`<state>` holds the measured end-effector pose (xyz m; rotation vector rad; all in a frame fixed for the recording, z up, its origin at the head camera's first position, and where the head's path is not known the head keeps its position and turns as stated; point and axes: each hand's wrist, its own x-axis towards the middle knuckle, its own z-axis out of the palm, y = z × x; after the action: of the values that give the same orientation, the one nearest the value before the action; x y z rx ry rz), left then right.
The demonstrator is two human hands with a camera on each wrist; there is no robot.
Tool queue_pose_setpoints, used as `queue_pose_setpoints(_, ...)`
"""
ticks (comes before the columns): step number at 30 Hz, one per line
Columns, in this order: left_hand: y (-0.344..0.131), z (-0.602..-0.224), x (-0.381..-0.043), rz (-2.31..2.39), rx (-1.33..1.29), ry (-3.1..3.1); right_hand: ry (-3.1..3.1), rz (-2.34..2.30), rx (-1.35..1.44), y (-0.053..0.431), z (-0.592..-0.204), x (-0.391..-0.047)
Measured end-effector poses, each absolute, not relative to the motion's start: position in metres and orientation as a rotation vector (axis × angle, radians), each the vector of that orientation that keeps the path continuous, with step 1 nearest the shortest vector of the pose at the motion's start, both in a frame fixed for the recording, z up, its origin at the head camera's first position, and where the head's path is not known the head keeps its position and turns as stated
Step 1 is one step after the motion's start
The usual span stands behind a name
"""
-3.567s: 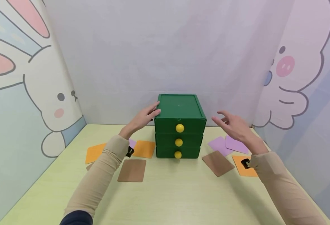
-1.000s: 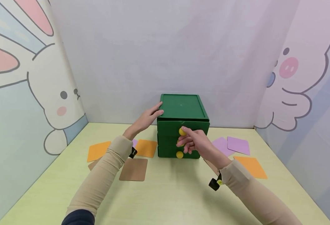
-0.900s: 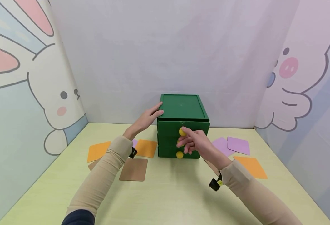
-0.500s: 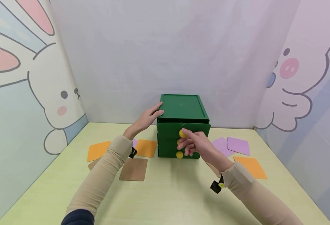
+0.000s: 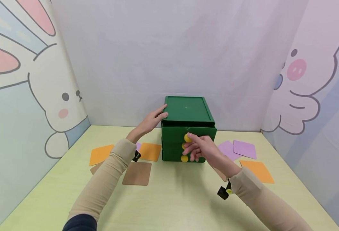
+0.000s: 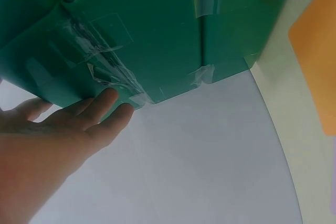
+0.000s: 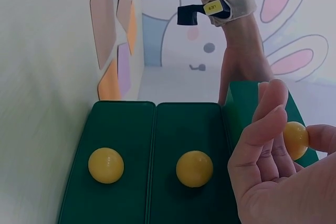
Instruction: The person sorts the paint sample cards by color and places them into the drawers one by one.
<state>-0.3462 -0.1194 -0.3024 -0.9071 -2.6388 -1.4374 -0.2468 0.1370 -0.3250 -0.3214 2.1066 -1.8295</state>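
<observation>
A small green drawer cabinet with three yellow-knobbed drawers stands against the back wall. Its top drawer is pulled out slightly, leaving a dark gap under the cabinet top. My right hand pinches the top drawer's yellow knob between thumb and fingers. Below it, the middle knob and bottom knob are untouched. My left hand lies against the cabinet's left side near the upper edge, fingers extended. Clear tape shows on that side in the left wrist view. The drawer's inside is hidden.
Orange cards and brown cards lie flat left of the cabinet, a purple one partly behind the left wrist. On the right lie purple cards, an orange card and a mostly covered brown card. Cartoon-printed walls enclose the table.
My right hand has come from the right onto the top knob and drawn that drawer a little toward me. The left hand has stayed at the cabinet's side.
</observation>
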Motion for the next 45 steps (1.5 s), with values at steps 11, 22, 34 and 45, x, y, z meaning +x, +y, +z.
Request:
queue_pose_setpoints(11,-0.120,-0.303,-0.347,-1.426,-0.911,-2.642,2.131,-1.811,-0.331,0.138,-0.326,-0.243)
queue_pose_setpoints(22,-0.119,-0.301,-0.348,-1.446,-0.901,-2.652,2.153,-1.787,-0.340,0.139,-0.324,-0.238)
queue_pose_setpoints(34,-0.119,-0.301,-0.348,-1.439,-0.903,-2.647,2.140,-1.780,-0.387,0.141,-0.324,-0.234)
queue_pose_setpoints(45,-0.120,-0.300,-0.347,-1.431,-0.905,-2.647,2.141,-1.760,-0.359,0.141,-0.322,-0.227)
